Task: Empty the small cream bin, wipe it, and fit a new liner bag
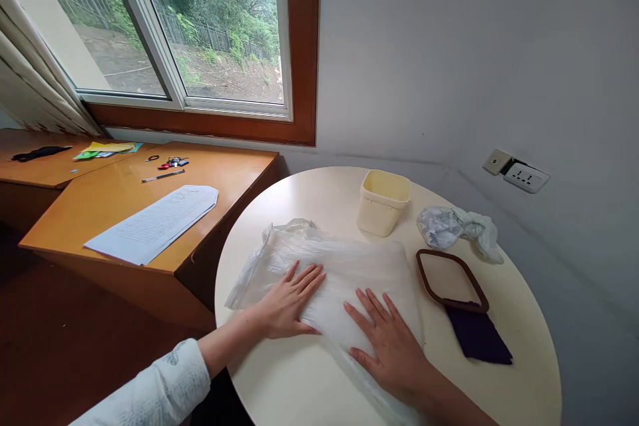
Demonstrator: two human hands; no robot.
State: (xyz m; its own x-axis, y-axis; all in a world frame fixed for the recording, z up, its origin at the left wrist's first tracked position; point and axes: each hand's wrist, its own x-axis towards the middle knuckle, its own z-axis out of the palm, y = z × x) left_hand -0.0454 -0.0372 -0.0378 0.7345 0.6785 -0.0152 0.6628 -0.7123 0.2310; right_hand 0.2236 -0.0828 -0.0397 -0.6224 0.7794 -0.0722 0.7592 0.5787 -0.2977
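Observation:
A thin, see-through white plastic bag (349,253) lies flattened on the round cream table (279,386). Its far left end is crumpled, and one edge hangs toward me at the near side. My left hand (289,303) rests flat on the bag's left part, fingers stretched out. On the right part of the bag my right hand (387,339) presses palm down with its fingers spread. Neither hand grips anything. Just right of the bag are a brown rounded frame (424,273) and a folded dark purple cloth (479,336), partly under the frame's near edge.
Behind the bag stands a pale yellow plastic tub (382,210). A crumpled plastic bag (449,226) lies at the table's right rear. On the wooden desk (229,166) to the left are sheets of paper (154,223), a pen (164,176) and keys (173,163). A wall socket (526,176) is at right.

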